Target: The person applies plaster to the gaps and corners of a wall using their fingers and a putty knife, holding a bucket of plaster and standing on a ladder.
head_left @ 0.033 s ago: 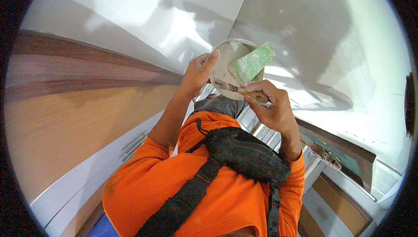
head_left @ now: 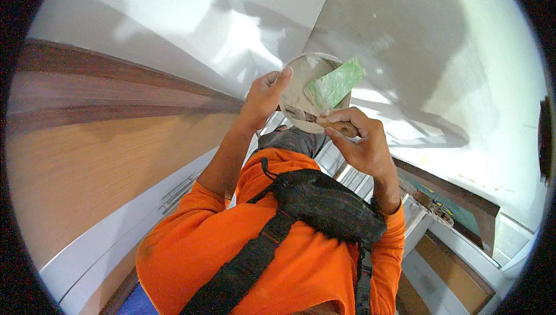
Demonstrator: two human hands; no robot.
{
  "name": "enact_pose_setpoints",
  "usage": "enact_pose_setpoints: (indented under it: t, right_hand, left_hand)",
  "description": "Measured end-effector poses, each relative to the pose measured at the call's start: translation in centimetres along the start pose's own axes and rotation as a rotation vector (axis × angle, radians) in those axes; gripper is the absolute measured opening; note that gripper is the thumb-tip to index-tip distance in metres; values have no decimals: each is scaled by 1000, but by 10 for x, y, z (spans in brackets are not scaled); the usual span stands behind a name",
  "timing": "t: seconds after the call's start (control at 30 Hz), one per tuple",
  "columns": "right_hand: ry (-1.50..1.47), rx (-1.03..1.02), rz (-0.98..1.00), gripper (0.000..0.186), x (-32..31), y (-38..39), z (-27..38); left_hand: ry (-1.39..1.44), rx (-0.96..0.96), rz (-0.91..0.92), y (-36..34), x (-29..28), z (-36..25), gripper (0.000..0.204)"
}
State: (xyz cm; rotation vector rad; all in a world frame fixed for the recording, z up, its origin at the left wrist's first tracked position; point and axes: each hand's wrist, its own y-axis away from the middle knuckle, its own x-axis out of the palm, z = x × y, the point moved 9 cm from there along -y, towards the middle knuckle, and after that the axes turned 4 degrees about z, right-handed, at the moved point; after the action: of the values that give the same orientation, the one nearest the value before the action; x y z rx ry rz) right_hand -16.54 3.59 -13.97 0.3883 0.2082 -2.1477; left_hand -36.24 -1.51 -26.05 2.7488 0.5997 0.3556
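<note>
My left hand grips the left side of a round pale tub, its thumb over the rim. Whitish paste coats the inside of the tub. My right hand is closed around the brown wooden handle of a scraper. The scraper's smeared blade lies across the near part of the tub, by the rim. A flat green slab, streaked with white, leans in the tub and sticks out over its far right rim. What the slab is made of, I cannot tell.
Two pale walls meet at a corner beyond the tub. A brown wooden ledge runs along the left. Below at right is a dark-framed opening with loose items by it. A black pouch hangs across my orange top.
</note>
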Motion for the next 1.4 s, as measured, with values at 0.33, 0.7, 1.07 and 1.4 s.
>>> enact_pose_setpoints:
  t: [0.33, 0.7, 1.07, 1.4]
  right_hand:
    - [-243, 108, -138, 22, -22, 1, -9]
    - [-198, -341, -354, 20, -99, -41, 184]
    - [614, -1014, -771, 29, -123, -69, 442]
    - [1008, -1161, -871, 39, -108, -131, 565]
  left_hand:
    - [-121, 65, -54, 14, -23, -22, 60]
    - [-381, 104, -65, 3, -127, -93, 69]
    - [-424, 318, -81, -18, -156, -114, 63]
    - [-470, 305, -143, -5, -142, -144, 60]
